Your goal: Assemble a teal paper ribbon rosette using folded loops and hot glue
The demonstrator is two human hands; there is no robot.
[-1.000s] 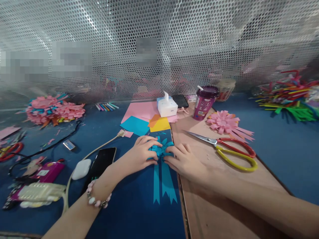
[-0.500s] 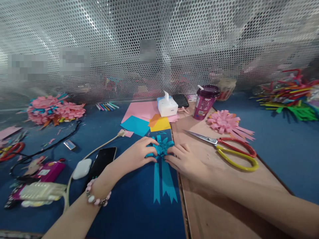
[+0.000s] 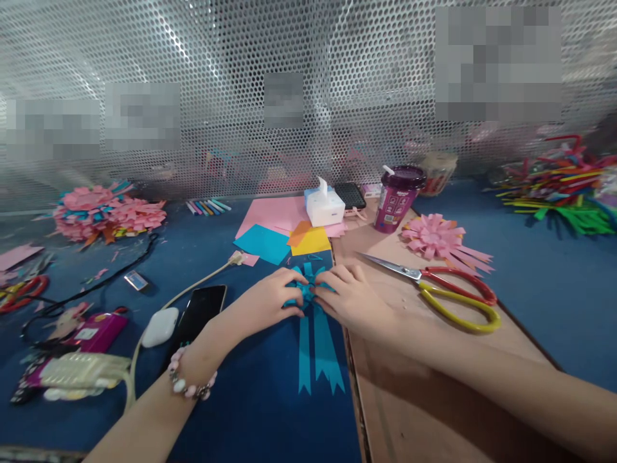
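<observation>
A blue paper flower (image 3: pixel 308 292) with looped petals lies on the blue tabletop near its seam with the wooden board. Long notched paper strips (image 3: pixel 304 354) hang from it toward me. From the left, my left hand (image 3: pixel 272 296) has its curved fingers on the flower's petals. My right hand (image 3: pixel 354 299) reaches in from the other side, its bent fingers over the right petals and the middle, covering much of the flower. Both hands' fingertips are closed around the paper.
Big scissors (image 3: pixel 429 283) with red and yellow handles lie on the wooden board (image 3: pixel 409 386) by a pink paper flower (image 3: pixel 434 236). Behind are blue paper (image 3: pixel 263 243), a tissue pack (image 3: pixel 324 206) and a purple cup (image 3: pixel 398 198). A phone (image 3: pixel 200 315) and white earbud case (image 3: pixel 160 326) lie left.
My right hand has moved left and slightly up, over the flower's right petals and centre. My left hand stays nearly in place on the left petals.
</observation>
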